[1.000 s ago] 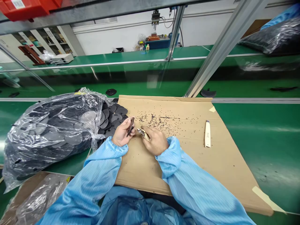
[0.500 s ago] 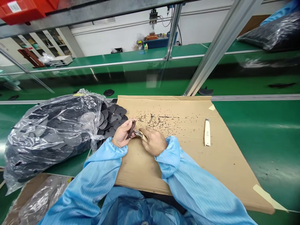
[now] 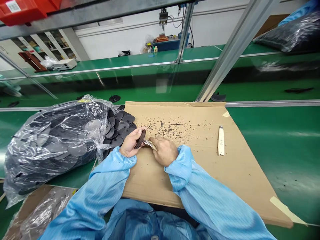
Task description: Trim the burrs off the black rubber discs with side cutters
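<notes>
My left hand [image 3: 130, 144] is closed on a dark round disc [image 3: 140, 139], held tilted on edge above the cardboard. In my right hand [image 3: 164, 150] is a pair of cutting pliers [image 3: 148, 143] with pale handles, the fingers wrapped round them. The metal jaws of the pliers reach the disc's right side; whether they bite on its edge is too small to tell. Many tiny black bits [image 3: 172, 128] are strewn over the cardboard sheet [image 3: 200, 180] beyond my hands. A pile of black discs [image 3: 122, 126] lies just left of my left hand.
A clear plastic bag [image 3: 57, 143] full of black discs lies at the left. A white-handled cutter [image 3: 221, 141] rests on the cardboard's right side. A slanting metal post [image 3: 235, 50] rises behind the sheet, and a red bin [image 3: 30, 10] hangs at upper left.
The disc in my left hand has turned slightly, so more of its face shows. My right hand and the pliers have barely shifted.
</notes>
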The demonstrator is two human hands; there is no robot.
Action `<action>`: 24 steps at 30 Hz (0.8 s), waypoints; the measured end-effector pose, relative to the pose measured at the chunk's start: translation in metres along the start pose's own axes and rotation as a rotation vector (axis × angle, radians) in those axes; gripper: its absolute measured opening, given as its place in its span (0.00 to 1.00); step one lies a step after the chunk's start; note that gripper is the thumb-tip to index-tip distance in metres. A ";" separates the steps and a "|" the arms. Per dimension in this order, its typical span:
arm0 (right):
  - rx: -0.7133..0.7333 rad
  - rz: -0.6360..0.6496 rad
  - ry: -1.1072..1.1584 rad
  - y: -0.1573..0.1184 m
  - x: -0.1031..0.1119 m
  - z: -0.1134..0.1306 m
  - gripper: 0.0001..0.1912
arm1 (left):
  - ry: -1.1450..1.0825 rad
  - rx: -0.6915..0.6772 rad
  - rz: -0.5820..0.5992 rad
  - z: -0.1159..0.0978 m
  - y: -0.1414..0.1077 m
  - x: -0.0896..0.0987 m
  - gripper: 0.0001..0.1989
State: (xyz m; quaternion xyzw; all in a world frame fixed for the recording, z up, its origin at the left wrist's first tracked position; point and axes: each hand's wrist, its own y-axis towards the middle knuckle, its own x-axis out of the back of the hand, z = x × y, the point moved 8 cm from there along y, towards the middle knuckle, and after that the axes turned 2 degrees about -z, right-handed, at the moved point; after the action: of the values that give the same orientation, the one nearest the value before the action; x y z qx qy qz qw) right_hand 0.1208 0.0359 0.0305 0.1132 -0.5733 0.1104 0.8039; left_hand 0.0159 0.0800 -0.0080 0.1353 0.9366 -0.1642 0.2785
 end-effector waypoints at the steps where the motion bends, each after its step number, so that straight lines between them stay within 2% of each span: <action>1: -0.005 0.002 -0.003 0.000 0.000 0.000 0.17 | 0.004 -0.003 -0.004 0.000 0.000 0.000 0.16; 4: -0.021 -0.010 0.026 -0.001 0.000 -0.001 0.17 | 0.009 -0.003 -0.016 0.000 0.000 0.001 0.16; 7: -0.012 -0.070 0.233 0.000 -0.002 -0.003 0.15 | -0.021 -0.006 -0.003 -0.002 0.000 -0.004 0.16; 9: -0.034 -0.138 0.487 0.002 -0.003 -0.009 0.12 | -0.057 -0.020 -0.014 -0.004 0.001 -0.004 0.17; 11: -0.122 -0.214 0.774 0.004 -0.006 -0.024 0.09 | -0.083 -0.055 -0.076 -0.008 0.003 0.000 0.16; 13: -0.241 -0.260 1.059 0.007 -0.012 -0.040 0.13 | -0.096 -0.107 -0.147 -0.013 0.006 0.008 0.16; 15: -0.329 -0.251 1.336 0.010 -0.019 -0.050 0.18 | -0.118 -0.184 -0.186 -0.018 0.008 0.014 0.17; 18: -0.374 -0.212 1.646 0.012 -0.023 -0.056 0.22 | -0.070 -0.258 -0.205 -0.020 0.007 0.017 0.19; 20: -0.376 -0.240 1.673 0.013 -0.019 -0.063 0.24 | 0.052 -0.231 -0.166 -0.013 0.007 0.011 0.21; 21: -0.378 -0.282 1.613 0.014 -0.015 -0.068 0.24 | 0.118 -0.199 -0.128 -0.008 0.007 0.006 0.22; 24: -0.338 -0.466 1.178 0.021 0.013 -0.078 0.22 | 0.230 -0.104 -0.021 0.006 0.008 -0.006 0.24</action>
State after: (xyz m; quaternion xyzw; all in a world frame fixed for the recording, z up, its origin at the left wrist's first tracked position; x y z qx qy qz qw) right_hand 0.1885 0.0810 0.0189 0.0270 -0.0071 -0.1147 0.9930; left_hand 0.0263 0.0845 -0.0112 0.1288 0.9710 -0.1015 0.1741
